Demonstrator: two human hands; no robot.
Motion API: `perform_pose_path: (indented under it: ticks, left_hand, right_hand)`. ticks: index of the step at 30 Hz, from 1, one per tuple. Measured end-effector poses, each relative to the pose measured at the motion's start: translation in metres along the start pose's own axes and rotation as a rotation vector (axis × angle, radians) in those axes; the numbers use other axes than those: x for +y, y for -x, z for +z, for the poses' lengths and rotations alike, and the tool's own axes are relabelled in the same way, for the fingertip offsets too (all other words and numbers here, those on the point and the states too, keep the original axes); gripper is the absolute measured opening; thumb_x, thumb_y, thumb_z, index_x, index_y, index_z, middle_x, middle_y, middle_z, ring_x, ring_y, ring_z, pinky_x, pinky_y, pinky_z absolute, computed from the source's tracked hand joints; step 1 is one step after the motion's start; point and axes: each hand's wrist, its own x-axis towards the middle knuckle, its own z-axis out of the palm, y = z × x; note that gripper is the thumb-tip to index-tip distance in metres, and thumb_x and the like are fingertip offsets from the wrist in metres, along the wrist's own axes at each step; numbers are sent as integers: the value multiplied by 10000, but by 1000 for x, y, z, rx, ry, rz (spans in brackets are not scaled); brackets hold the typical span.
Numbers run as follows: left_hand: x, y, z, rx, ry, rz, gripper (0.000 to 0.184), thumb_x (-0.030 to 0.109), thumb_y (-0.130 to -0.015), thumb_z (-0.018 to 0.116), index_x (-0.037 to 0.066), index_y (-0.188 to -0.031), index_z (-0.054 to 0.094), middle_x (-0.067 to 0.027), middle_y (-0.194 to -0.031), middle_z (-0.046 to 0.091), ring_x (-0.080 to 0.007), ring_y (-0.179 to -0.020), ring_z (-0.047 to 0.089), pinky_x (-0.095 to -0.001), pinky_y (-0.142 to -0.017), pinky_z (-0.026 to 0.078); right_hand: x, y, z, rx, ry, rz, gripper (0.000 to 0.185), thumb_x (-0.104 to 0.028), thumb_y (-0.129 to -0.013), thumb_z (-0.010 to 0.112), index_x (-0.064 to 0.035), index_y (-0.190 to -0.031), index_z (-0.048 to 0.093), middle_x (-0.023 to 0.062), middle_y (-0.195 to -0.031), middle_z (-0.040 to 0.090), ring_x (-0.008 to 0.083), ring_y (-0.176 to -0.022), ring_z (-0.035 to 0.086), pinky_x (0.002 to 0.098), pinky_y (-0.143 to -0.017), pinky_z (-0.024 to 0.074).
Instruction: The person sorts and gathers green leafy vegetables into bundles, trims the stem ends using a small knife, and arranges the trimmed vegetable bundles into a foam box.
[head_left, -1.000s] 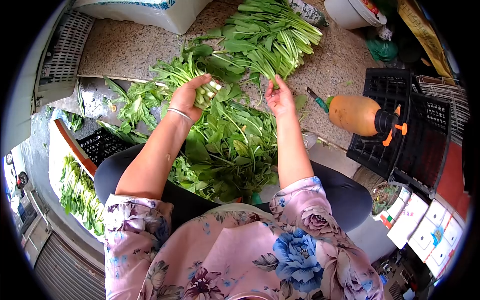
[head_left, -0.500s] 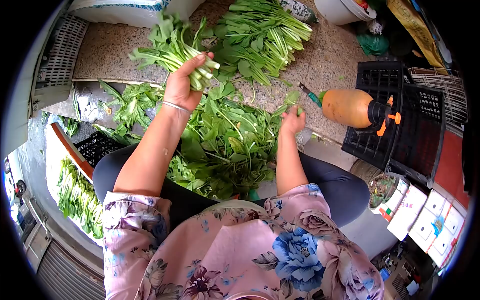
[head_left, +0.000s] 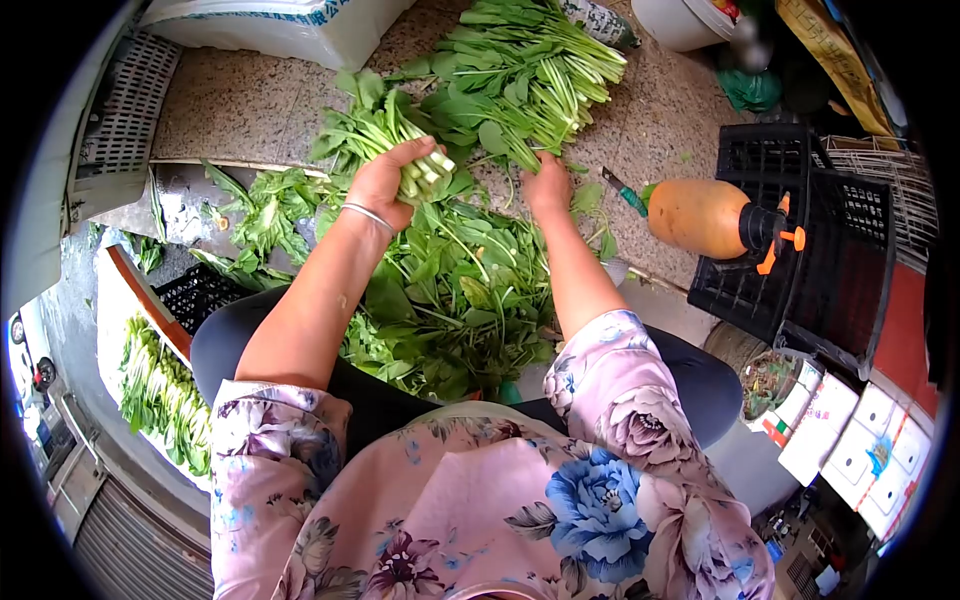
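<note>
My left hand [head_left: 385, 190] is closed round a bunch of leafy greens [head_left: 428, 172], its pale cut stem ends facing right and its leaves to the upper left. At the near edge of a large pile of leafy greens [head_left: 540, 70] on the stone slab, my right hand [head_left: 547, 187] has its fingers curled on a stalk; the fingertips are partly hidden. Below both hands lies a heap of loose leaves [head_left: 450, 290], between my knees. A knife with a green handle [head_left: 628, 194] rests on the slab to the right of my right hand.
An orange spray bottle [head_left: 695, 215] lies beside black plastic crates [head_left: 755, 170] on the right. A white foam box [head_left: 270, 30] stands at the back left. Trimmed greens [head_left: 160, 400] fill a box at the lower left. A white bucket [head_left: 680, 22] is at the back.
My left hand has moved right and slightly down with its bunch. My right hand has let go of a leaf, now near the slab's edge, and moved up and left to the pile.
</note>
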Motion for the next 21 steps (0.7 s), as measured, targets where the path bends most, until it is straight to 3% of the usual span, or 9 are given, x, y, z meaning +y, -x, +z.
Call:
perform_pose_path:
  ticks: [3,5,6,8,9,12,14,16,21]
  left_hand:
    - [0,-6,-6,41,-31,-26,136,129,-799,585,42,-903,573,-66,-851,628,-155,-754,592,-247,-648,463]
    - [-3,-11,-9,81,-54,-37,126,137,-798,587,50,-889,580,-57,-829,629,-148,-724,588,-243,-623,452]
    - [-5,-12,-9,116,-80,-48,116,145,-796,588,59,-874,587,-47,-806,630,-141,-694,584,-238,-599,441]
    - [-6,-12,-8,132,-80,-48,97,140,-796,581,69,-860,594,-38,-786,632,-136,-657,577,-231,-576,428]
    - [-7,-13,-9,140,-95,-59,93,136,-796,577,69,-857,596,-42,-791,633,-138,-663,577,-233,-583,433]
    - [-11,-12,-8,125,-116,-70,93,129,-794,571,64,-855,598,-51,-804,633,-144,-680,582,-242,-596,445]
    - [-16,-13,-9,110,-120,-75,96,127,-792,570,60,-854,598,-55,-811,633,-149,-691,585,-249,-604,452]
    - [-21,-14,-11,3,-118,-159,111,126,-785,575,48,-862,592,-57,-803,623,-164,-715,591,-274,-631,469]
    - [-30,-2,-9,-160,-67,-230,172,111,-775,571,18,-919,565,-94,-897,619,-200,-802,593,-315,-768,476]
  right_hand:
    - [2,-11,-13,-269,-30,-47,350,-179,-742,652,-94,-1070,566,77,-905,585,258,-845,576,359,-751,450]
    - [4,-12,-21,-554,-481,105,297,-176,-800,612,-29,-1053,563,35,-755,549,150,-659,540,281,-612,449]
    - [3,-7,-29,-554,-481,108,297,-176,-800,612,-29,-1053,563,35,-755,549,150,-659,540,281,-612,449]
    - [1,10,-49,-753,-1507,270,251,-172,-818,606,12,-988,579,32,-716,521,81,-605,469,211,-518,399]
    - [-1,20,-52,-768,-1744,305,276,-163,-848,566,48,-1026,540,13,-733,519,74,-592,450,184,-507,381]
    - [9,32,-35,-624,-1534,536,177,-110,-821,600,25,-931,570,37,-719,529,87,-575,474,192,-478,385]
    - [-14,50,-53,-631,-1617,556,130,-114,-817,602,2,-873,586,34,-698,534,81,-558,475,187,-466,390]
    - [-41,71,-64,-458,-1262,364,131,-143,-821,592,-14,-844,598,23,-664,531,73,-530,463,188,-447,385]
    - [-72,98,-57,-346,-664,-83,216,-192,-878,488,1,-854,582,19,-624,544,103,-551,490,251,-490,377]
